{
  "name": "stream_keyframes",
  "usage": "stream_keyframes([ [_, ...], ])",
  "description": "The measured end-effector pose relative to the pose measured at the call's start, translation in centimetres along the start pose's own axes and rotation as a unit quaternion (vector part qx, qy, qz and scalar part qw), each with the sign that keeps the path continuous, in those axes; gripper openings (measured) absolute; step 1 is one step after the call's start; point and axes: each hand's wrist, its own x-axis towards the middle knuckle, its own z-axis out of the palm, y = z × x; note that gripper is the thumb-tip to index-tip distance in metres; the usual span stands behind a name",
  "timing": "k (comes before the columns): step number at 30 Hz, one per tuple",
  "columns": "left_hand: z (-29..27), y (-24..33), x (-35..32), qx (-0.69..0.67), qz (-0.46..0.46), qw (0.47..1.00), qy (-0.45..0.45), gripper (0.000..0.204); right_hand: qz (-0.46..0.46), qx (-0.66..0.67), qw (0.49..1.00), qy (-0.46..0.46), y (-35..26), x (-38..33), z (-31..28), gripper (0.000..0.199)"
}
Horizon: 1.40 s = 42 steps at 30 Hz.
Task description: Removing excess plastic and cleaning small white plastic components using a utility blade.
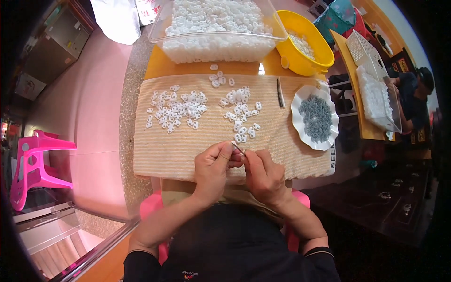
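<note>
My left hand (211,165) is closed in a pinch near the front edge of the striped cloth (164,152), on a small white plastic piece (233,142). Close against it, my right hand (266,175) grips a thin dark stick-like tool (240,149) that points at the piece. Just beyond my fingers lies a loose pile of white two-holed plastic pieces (240,113). A wider pile of similar pieces (181,109) spreads to the left. On the right, a white scalloped dish (297,127) holds many small grey strips (315,120).
Behind the cloth stands a clear bin (159,40) heaped with white pieces, beside a yellow basin (305,66). Two thin rods (281,93) lie near the dish. A pink stool (40,162) is at far left. Another person (413,89) sits at a side table (361,105) on the right.
</note>
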Motion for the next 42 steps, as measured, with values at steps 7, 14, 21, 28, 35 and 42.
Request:
stream_keyframes([
  [7, -0.1, 0.4, -0.1, -0.015, -0.004, 1.000, -0.004, 0.027, 0.078, 0.162, 0.984, -0.011, 1.0, 0.9, -0.3, 0.013],
  [14, -0.3, 0.7, -0.3, -0.029, -0.049, 0.998, -0.022, 0.028, 0.246, 0.366, 0.892, -0.097, 2.3, 0.0, -1.1, 0.012],
  [21, -0.7, 0.8, -0.4, 0.001, -0.058, 0.998, -0.038, 0.030, 0.236, 0.345, 0.902, -0.111, 2.3, 0.3, -1.4, 0.011],
  [28, -0.9, 1.1, -0.6, 0.006, -0.051, 0.998, -0.041, 0.029, 0.171, 0.290, 0.938, -0.080, 1.8, 0.9, -1.7, 0.006],
  [35, -0.5, 1.0, -0.4, 0.000, -0.026, 0.999, -0.022, 0.026, 0.114, 0.219, 0.967, -0.062, 1.4, 0.9, -1.3, 0.011],
  [42, -0.1, 0.5, -0.3, -0.039, 0.009, 0.999, 0.002, 0.024, 0.058, 0.076, 0.994, -0.045, -0.6, 0.8, -1.4, 0.014],
])
